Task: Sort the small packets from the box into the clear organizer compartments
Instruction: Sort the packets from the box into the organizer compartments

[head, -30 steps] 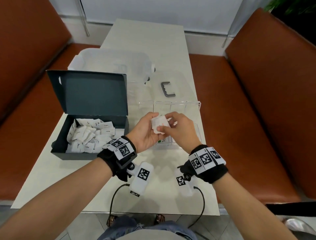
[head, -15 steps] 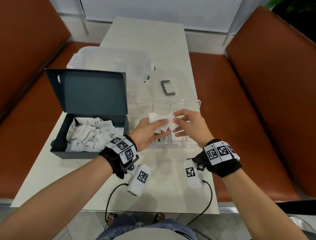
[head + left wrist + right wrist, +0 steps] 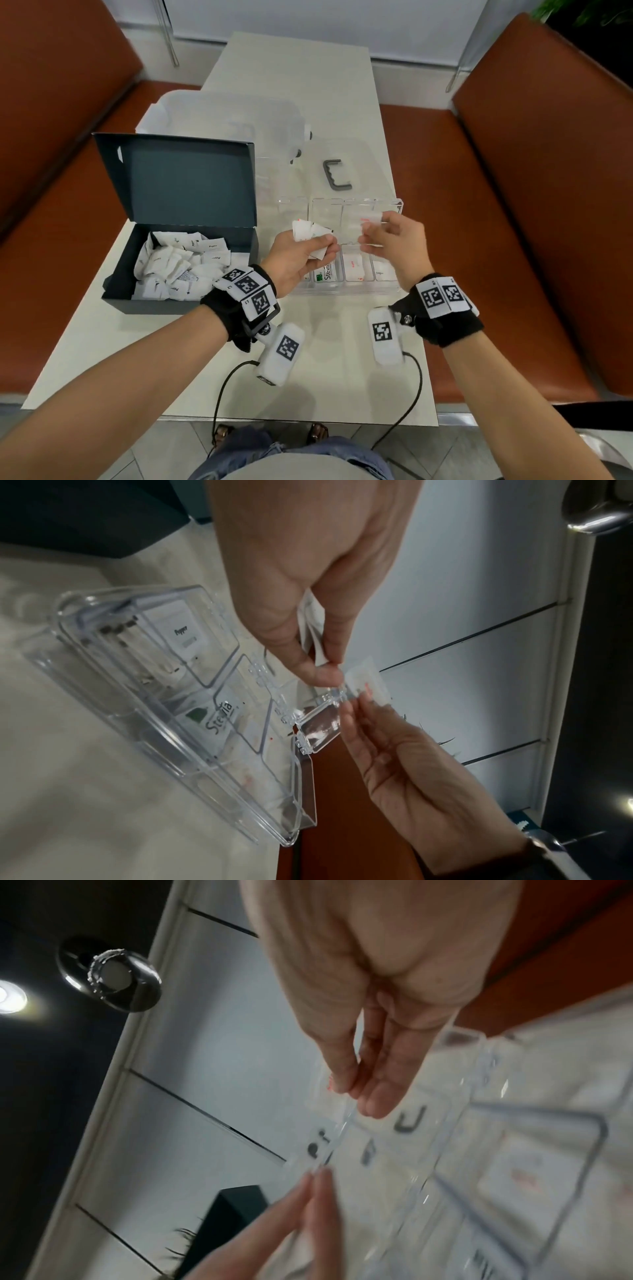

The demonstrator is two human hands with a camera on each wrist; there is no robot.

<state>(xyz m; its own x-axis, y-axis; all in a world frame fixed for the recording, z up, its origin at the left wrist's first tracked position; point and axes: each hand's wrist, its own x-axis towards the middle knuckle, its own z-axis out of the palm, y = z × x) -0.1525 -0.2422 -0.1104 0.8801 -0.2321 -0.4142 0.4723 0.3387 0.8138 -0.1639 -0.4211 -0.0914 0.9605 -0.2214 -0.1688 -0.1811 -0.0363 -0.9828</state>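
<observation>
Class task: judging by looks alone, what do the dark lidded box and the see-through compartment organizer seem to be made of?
Dark lidded box: probably matte cardboard; its thin lid is creased and folded at the hinge, without shine.
See-through compartment organizer: probably hard glossy plastic; packets and table show through its walls, and its edges catch highlights.

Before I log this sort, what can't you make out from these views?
- Packet in the right hand: print motion-blurred in head and right wrist views.
- Packets in the left hand: count hidden by fingers.
- Organizer rear compartments: contents lost behind both hands.
- Box packets: labels mostly too small.
</observation>
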